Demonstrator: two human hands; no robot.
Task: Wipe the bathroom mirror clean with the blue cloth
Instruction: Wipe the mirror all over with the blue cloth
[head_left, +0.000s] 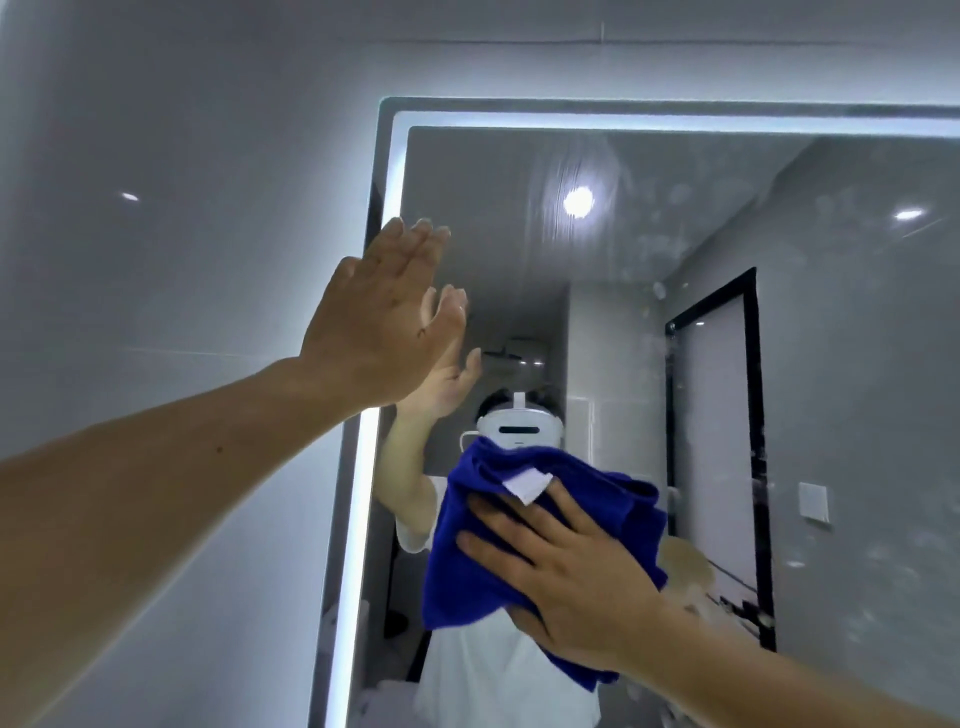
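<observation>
Two hands were on the mirror (675, 322). Largest, the lit-edged glass, smeared up and right of the right hand (566, 577). That hand pressed the bunched blue cloth (467, 566) flat against it, fingers spread. Left hand (382, 317), above-left, lay flat, fingers straight, holding nothing.

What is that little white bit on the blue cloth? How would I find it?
Start at the big mirror with the glowing edge. Low in its middle, the right hand presses a bunched blue cloth flat against the glass. Just above the fingertips, near the cloth's top, sits a small white tag, the only white patch on all that deep blue.
</observation>
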